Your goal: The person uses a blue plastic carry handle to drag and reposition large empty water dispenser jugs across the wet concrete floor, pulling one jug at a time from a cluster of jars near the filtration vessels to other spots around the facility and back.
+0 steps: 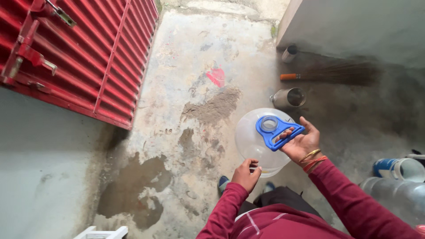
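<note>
A large clear plastic water jug (252,137) hangs in front of me, seen from above. A blue plastic carry handle (276,130) is clipped around its neck. My right hand (301,142) grips that handle, fingers curled through it, with bangles on the wrist. My left hand (246,174) is at the jug's lower side, fingers loosely curled and touching the wall of the jug. Both arms wear dark red sleeves.
A red corrugated metal gate (88,57) stands at the left. A steel vessel (288,98), a small steel cup (289,53) and a broom (336,74) lie ahead by the wall. More clear jugs (398,190) are at the right. The concrete floor (195,88) is patchy and damp.
</note>
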